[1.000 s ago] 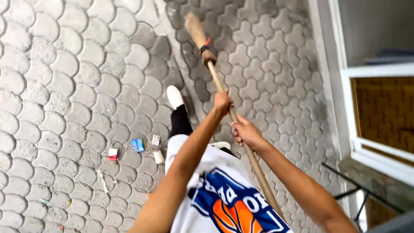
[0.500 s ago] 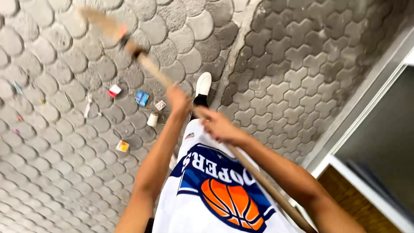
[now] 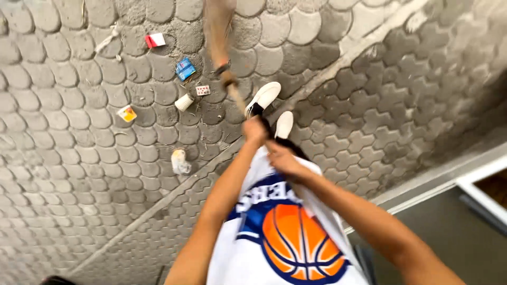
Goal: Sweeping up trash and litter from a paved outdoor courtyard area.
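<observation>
I hold a long wooden broom handle (image 3: 236, 96) with both hands over patterned paving stones (image 3: 79, 174). My left hand (image 3: 255, 130) grips the handle higher up, my right hand (image 3: 282, 160) grips it lower, close to my white shirt with an orange basketball print (image 3: 288, 237). The blurred straw broom head (image 3: 217, 26) reaches toward scattered litter: a red and white packet (image 3: 155, 40), a blue wrapper (image 3: 185, 68), a small card (image 3: 203, 90), a white cup (image 3: 184, 102), a yellow wrapper (image 3: 127, 113) and a crumpled white piece (image 3: 180, 161). My white shoes (image 3: 262, 97) stand by the handle.
A raised concrete strip (image 3: 327, 71) runs diagonally between the two paving patterns. A pale kerb or frame edge (image 3: 438, 177) and a dark surface lie at the lower right.
The view has swung, and the broom head moved right across the paving, now over the litter. Both hands have kept their grip on the handle.
</observation>
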